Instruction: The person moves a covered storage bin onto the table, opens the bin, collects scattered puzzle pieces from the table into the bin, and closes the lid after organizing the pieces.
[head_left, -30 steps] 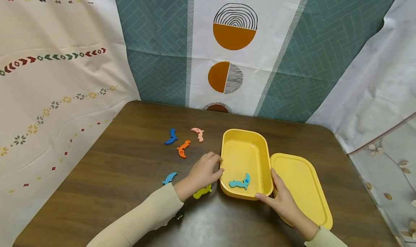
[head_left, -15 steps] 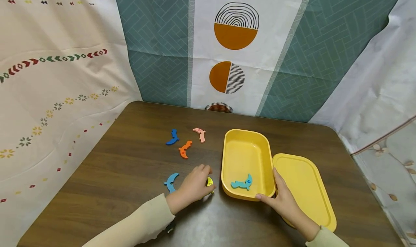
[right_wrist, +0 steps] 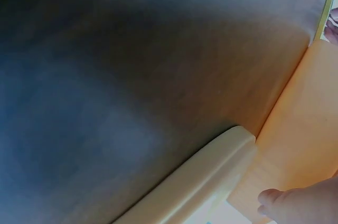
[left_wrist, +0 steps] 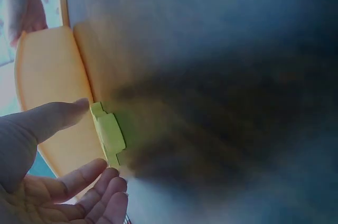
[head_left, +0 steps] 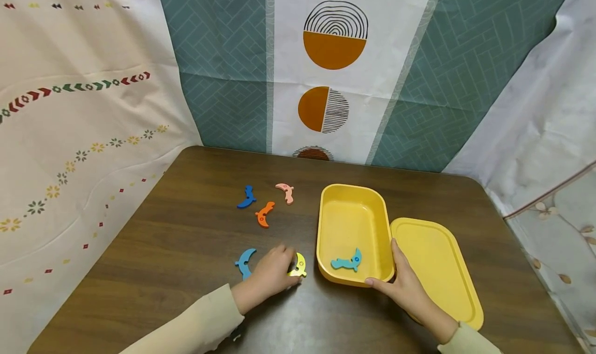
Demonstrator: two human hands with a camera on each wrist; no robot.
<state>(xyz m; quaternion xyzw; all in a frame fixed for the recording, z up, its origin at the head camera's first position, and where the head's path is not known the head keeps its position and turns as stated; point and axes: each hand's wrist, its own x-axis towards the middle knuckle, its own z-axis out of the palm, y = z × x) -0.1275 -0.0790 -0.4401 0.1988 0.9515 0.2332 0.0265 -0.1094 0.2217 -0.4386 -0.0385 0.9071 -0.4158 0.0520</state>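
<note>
1. A person's left hand point(head_left: 270, 272) reaches to a smooth yellow-green crescent-shaped piece point(head_left: 301, 265) lying on the table point(head_left: 186, 240), left of a yellow box. The thumb and fingers are spread apart, one at either end of the piece; whether they touch it is unclear.

2. The right hand point(head_left: 407, 289) grips the near right corner of the yellow box point(head_left: 346, 222), thumb at the near wall, fingers along the outer right side. The deep, round-cornered rectangular box has a smooth, softly glossy finish.

3. Inside it, toward the near end, a lone teal piece point(head_left: 350, 263) lies flat, one end curved to a point and marked with a small blue ring.

4. A matching yellow lid point(head_left: 435, 266), shallow with a raised border, lies flat just beside the box at right.

5. Dark wood grain shows beneath four more notched crescents: light blue point(head_left: 242, 263) near the left hand, with orange point(head_left: 262, 216), dark blue point(head_left: 248, 197) and pink point(head_left: 288, 191) clustered farther back.

6. Behind hangs creased cloth point(head_left: 335, 79), teal and white, printed with orange half-circles.
</note>
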